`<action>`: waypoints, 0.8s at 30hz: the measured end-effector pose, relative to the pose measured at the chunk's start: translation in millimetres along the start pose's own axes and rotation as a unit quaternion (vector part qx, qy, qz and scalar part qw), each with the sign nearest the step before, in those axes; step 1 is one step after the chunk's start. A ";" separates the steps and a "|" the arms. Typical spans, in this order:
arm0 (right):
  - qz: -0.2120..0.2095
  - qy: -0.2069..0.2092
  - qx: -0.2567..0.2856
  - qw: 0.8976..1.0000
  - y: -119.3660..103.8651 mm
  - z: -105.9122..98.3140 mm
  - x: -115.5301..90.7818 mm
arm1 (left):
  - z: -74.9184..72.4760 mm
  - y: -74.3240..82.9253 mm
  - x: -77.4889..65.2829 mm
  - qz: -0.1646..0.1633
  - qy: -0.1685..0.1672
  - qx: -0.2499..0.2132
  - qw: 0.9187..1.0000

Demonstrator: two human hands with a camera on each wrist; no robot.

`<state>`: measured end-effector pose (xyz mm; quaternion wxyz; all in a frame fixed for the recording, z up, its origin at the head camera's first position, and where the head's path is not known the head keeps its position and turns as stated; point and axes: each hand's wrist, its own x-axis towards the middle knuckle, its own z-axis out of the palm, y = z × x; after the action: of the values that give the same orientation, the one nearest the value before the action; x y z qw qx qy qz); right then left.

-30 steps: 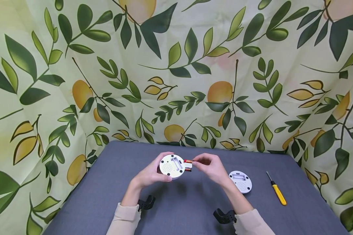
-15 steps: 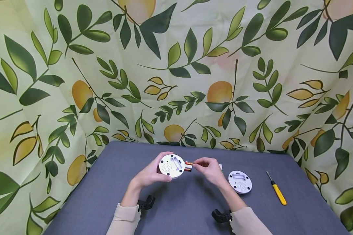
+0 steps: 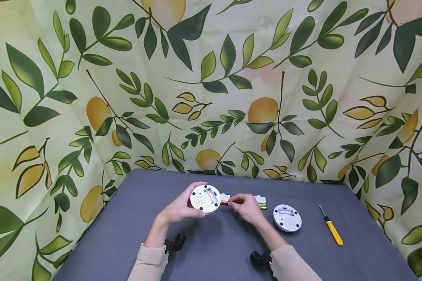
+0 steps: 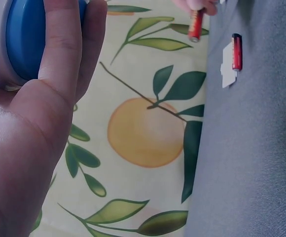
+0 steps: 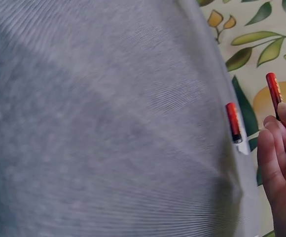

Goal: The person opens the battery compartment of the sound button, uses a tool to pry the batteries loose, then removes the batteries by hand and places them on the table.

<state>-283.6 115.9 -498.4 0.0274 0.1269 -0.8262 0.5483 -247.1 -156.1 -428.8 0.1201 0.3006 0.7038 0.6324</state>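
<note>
My left hand [image 3: 181,207] grips a round white speaker button [image 3: 200,201] by its edge, its underside with speaker holes and an open battery slot turned up. The blue top [image 4: 25,39] shows in the left wrist view. Between thumb and fingers my right hand [image 3: 247,209] pinches a red battery [image 5: 273,90], held just right of the button. A second red battery [image 4: 237,52] lies on the table beside a small white cover [image 4: 227,66]. The battery slot holds no battery.
Just beyond the right hand lie another white cover [image 3: 260,199] and some green-gold batteries [image 3: 263,206]. Further right are a second round white speaker button [image 3: 287,218], underside up, and a yellow-handled screwdriver [image 3: 333,231]. A leaf-patterned curtain [image 3: 211,117] backs the grey table [image 3: 204,249].
My right hand has moved slightly down with the red battery, uncovering the white cover and the green-gold batteries beyond it. The left hand and its button have stayed in place.
</note>
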 end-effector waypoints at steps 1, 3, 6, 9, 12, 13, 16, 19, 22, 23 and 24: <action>-0.001 0.000 -0.003 1.000 1.7 1.1 0.3 | 0.0 0.1 0.0 0.000 0.000 0.000 1.000; -0.001 -0.002 -0.009 1.000 5.5 3.1 1.0 | 0.0 0.2 -0.2 0.000 -0.001 -0.001 1.000; -0.004 -0.002 -0.020 1.000 9.8 5.5 1.5 | 0.0 0.3 -0.3 0.002 -0.002 -0.006 1.000; -0.003 -0.005 -0.037 0.999 12.5 7.3 1.7 | 0.0 -0.3 -0.3 0.005 -0.003 -0.009 1.000; -0.013 -0.005 -0.074 0.997 13.5 8.9 2.8 | 0.2 -0.3 -0.2 0.007 -0.004 -0.010 1.000; -0.015 -0.007 -0.088 0.996 13.1 9.3 3.2 | 0.2 -0.3 -0.1 0.008 -0.005 -0.010 1.000; -0.026 -0.008 -0.131 0.991 11.5 10.9 4.5 | 0.3 0.1 -0.2 0.007 -0.004 -0.010 1.000; -0.029 -0.007 -0.154 0.988 10.0 12.5 5.4 | 0.3 0.9 -0.2 0.006 -0.004 -0.009 1.000; -0.032 -0.004 -0.167 0.985 9.9 14.0 5.9 | 0.7 2.1 -0.3 0.003 -0.003 -0.009 1.000; -0.033 -0.002 -0.169 0.985 10.0 14.3 6.0 | 0.6 1.7 -0.4 0.004 -0.004 -0.009 1.000; -0.033 -0.002 -0.171 0.985 10.3 14.6 6.2 | 0.6 1.8 -0.3 0.004 -0.004 -0.009 1.000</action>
<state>-290.6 105.2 -512.4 0.0653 0.1488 -0.9032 0.3972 -246.1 -155.8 -427.3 0.1232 0.3050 0.6964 0.6379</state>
